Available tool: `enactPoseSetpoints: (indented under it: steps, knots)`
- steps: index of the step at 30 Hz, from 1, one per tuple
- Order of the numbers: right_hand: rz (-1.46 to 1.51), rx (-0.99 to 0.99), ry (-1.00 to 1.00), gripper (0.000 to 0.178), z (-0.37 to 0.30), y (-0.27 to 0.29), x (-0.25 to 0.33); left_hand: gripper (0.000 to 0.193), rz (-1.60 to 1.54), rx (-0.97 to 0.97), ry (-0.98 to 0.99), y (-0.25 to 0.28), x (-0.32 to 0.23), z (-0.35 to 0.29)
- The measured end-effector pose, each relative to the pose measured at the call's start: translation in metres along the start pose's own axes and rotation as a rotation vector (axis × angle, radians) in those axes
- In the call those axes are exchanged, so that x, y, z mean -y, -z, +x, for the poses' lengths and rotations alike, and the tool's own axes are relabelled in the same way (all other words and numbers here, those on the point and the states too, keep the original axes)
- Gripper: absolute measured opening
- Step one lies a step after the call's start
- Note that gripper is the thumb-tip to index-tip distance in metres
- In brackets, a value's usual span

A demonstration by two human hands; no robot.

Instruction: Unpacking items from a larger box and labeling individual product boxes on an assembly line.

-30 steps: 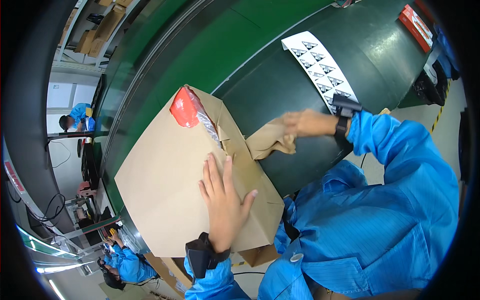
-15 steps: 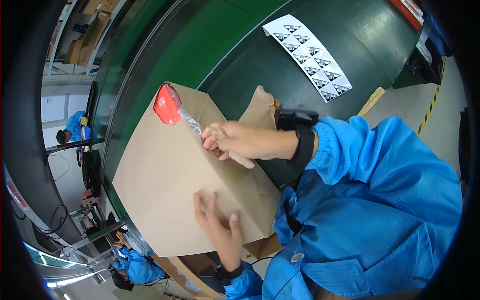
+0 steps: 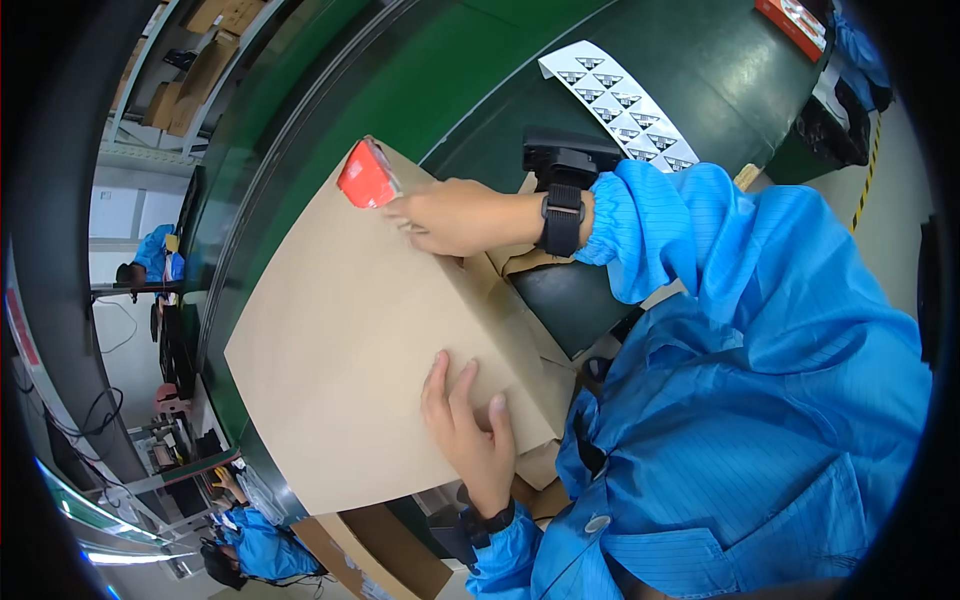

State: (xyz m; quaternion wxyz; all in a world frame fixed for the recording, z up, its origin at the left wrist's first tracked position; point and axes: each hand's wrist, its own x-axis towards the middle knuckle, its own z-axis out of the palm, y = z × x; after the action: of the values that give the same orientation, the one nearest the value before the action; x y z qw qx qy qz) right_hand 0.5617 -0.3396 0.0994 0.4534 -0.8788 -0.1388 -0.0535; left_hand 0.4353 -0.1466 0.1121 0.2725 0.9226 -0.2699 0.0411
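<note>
A large parcel wrapped in brown kraft paper lies on the green table in front of me, its broad face up. At its far corner a shiny red piece of film or tape sticks to the paper. My right hand is at the near end of this red piece, over the parcel's far edge. Its fingers lie close together and are smeared by motion; what they hold, if anything, is hidden. Spread fingers of my left hand rest flat on the paper near the closer end of the parcel.
A white sheet of black triangular stickers lies at the back right, partly behind my right wrist device. A red box stands beyond it. Below the parcel is an open cardboard box. People in blue work at the left.
My right hand has moved up along the parcel's edge to the red piece; the clear twisted strip between them no longer shows. My left hand has shifted slightly right and up.
</note>
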Motion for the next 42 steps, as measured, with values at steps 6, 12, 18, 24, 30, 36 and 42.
enactPoseSetpoints:
  steps: [6, 12, 18, 24, 30, 36, 42]
  knots:
    - [-0.279, 0.057, 0.008, 0.038, -0.004, -0.004, 0.019, 0.031, -0.042, -0.016, -0.075, -0.001, 0.006, -0.002]
    - [0.049, 0.081, -0.116, 0.039, -0.011, -0.008, 0.006, 0.027, -0.039, -0.005, -0.057, 0.001, 0.003, -0.003]
    - [0.457, 0.122, -0.252, 0.043, -0.022, -0.001, 0.006, 0.027, -0.049, 0.000, -0.063, 0.001, 0.004, -0.002]
    - [0.388, -0.040, -0.179, 0.035, -0.006, -0.028, 0.000, 0.028, -0.043, 0.090, -0.065, 0.019, -0.001, 0.009]
    - [0.367, 0.131, -0.094, 0.028, 0.018, -0.013, 0.059, 0.031, 0.198, -0.218, -0.088, 0.014, 0.017, 0.079]
    - [0.675, 0.195, 0.018, 0.035, 0.029, -0.006, 0.063, 0.033, 0.033, -0.282, 0.229, 0.020, 0.075, 0.115]
    - [-0.149, 0.167, 0.263, 0.034, -0.003, -0.031, 0.046, 0.028, 0.131, -0.493, 0.195, 0.143, 0.226, 0.076]
